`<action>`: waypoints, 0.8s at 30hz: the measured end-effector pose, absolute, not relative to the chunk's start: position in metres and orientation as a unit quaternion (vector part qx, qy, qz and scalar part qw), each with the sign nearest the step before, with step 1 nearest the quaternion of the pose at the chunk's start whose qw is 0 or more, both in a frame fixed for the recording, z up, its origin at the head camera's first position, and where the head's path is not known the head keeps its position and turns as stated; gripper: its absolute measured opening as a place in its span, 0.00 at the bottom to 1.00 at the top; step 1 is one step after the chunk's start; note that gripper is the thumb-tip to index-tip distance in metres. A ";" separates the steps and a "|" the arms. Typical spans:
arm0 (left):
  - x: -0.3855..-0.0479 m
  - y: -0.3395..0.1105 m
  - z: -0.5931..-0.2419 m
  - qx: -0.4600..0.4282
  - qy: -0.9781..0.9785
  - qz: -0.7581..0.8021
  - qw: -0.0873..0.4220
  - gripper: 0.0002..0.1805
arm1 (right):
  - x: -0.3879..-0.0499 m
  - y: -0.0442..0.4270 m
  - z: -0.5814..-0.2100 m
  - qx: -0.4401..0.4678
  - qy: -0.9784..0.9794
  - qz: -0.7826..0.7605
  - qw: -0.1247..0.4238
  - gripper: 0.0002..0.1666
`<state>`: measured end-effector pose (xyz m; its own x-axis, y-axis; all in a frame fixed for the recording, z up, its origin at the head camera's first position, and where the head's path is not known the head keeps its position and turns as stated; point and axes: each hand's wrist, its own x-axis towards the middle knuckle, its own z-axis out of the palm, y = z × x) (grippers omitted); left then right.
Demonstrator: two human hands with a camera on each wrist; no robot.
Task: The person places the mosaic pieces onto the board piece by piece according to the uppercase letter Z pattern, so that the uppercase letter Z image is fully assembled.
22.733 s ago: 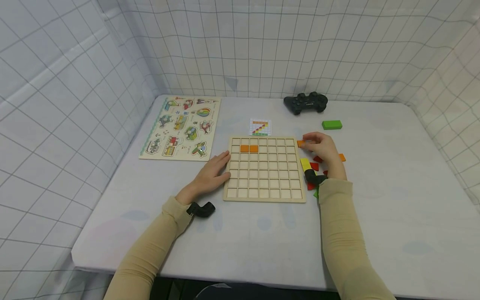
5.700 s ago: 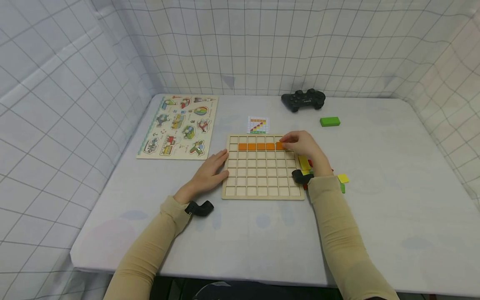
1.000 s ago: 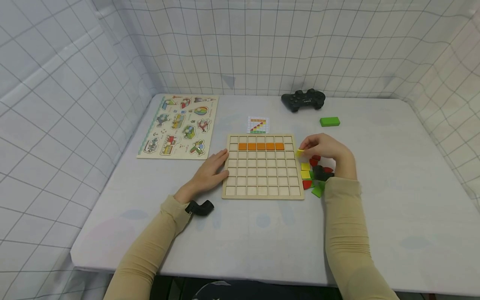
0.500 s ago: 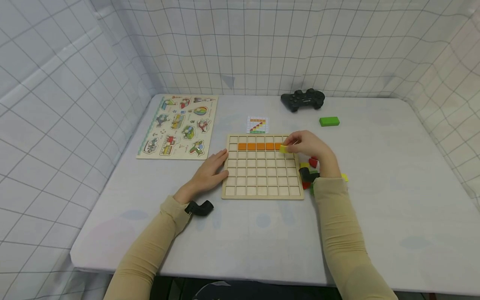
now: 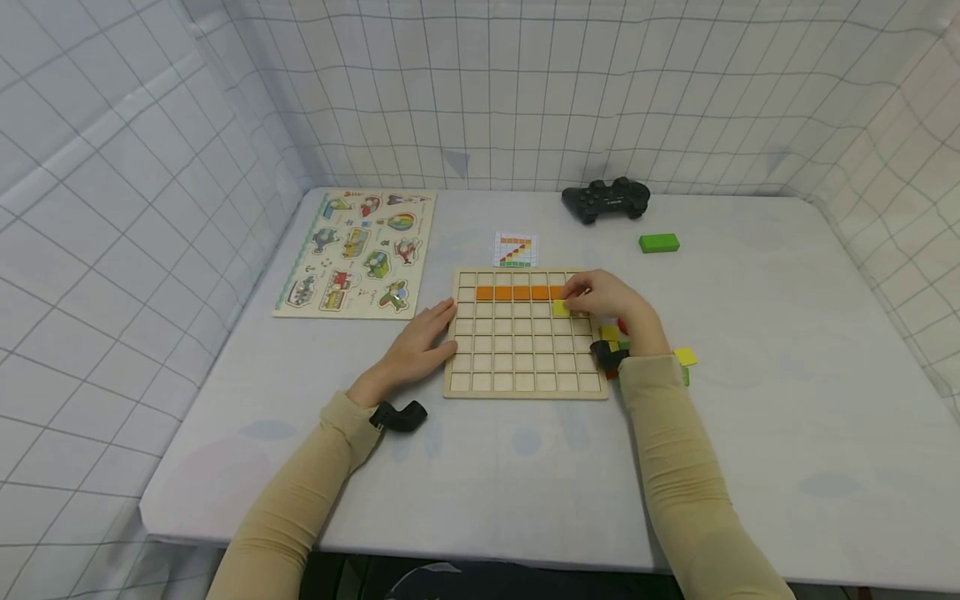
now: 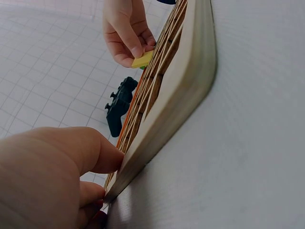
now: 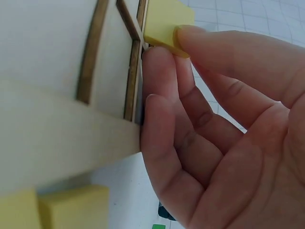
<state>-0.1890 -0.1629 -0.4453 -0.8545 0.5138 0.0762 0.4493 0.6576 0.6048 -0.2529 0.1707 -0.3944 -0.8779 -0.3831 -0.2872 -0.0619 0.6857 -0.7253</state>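
Note:
My left hand (image 5: 412, 350) rests at the left edge of a wooden grid board (image 5: 514, 382), its thumb and fingers touching the rim in the left wrist view. A row of orange square tiles (image 5: 522, 292) lies in the board's second row. Between thumb and fingers, my right hand (image 5: 606, 302) pinches a yellow square tile (image 5: 560, 308) at a cell just below the row's right end. In the right wrist view that yellow tile (image 7: 162, 24) is tilted against the dividers. Loose yellow tiles (image 5: 610, 333) and partly hidden red and green ones lie right of the board, under my right wrist.
Behind the board lies a small pattern card (image 5: 515, 249) with orange, yellow, red and green marks. A picture puzzle (image 5: 356, 254) sits at the back left. A black game controller (image 5: 606, 200) and a green block (image 5: 659, 243) lie at the back right.
Orange tiles were added to the row earlier. Over the last second my right hand has carried the yellow tile leftward from beside the board to below the row's right end. My left hand stays put.

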 end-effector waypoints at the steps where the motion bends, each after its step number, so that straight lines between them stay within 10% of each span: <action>1: -0.189 -0.163 -0.445 0.265 0.909 0.318 0.050 0.34 | -0.253 0.171 -0.395 -0.125 0.893 -0.376 0.213 0.14; 16: -0.188 -0.162 -0.443 0.267 0.910 0.315 0.045 0.34 | -0.253 0.178 -0.389 -0.103 0.894 -0.375 0.223 0.20; 24: -0.187 -0.161 -0.442 0.277 0.908 0.314 0.035 0.34 | -0.241 0.192 -0.360 -0.111 0.894 -0.415 0.129 0.23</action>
<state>-0.1868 -0.1610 -0.4416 -0.8445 0.5242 0.1096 0.4800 0.6503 0.5888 -0.2413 0.1918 -0.3600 -0.9422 -0.3054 -0.1381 -0.0917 0.6310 -0.7703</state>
